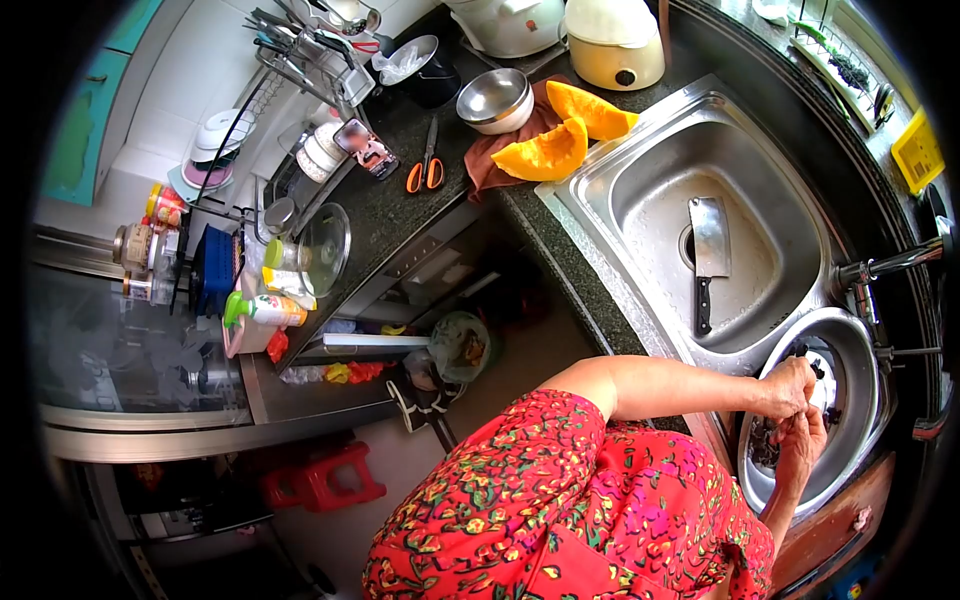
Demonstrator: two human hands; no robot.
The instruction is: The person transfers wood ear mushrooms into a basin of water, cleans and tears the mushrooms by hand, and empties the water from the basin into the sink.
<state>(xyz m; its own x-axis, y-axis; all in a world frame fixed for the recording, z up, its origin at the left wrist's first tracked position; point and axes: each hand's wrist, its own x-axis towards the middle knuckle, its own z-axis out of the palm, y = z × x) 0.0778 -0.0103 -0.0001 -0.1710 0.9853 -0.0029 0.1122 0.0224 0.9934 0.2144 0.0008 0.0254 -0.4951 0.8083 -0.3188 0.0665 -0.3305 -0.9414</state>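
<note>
My left hand and my right hand meet over an oval metal basin. The fingers of both are pinched together, almost touching. Whatever lies between the fingertips is too small and hidden to make out. Dark, ragged pieces that look like black fungus lie in the basin below and beside my hands. A bright reflection shows at its bottom. Left of the basin, a cleaver with a black handle lies flat in the steel sink.
Two pumpkin pieces rest on a brown cloth beside a metal bowl. Orange-handled scissors and a phone are on the dark counter. A faucet reaches over the sink's edge. A wooden board lies beside the basin.
</note>
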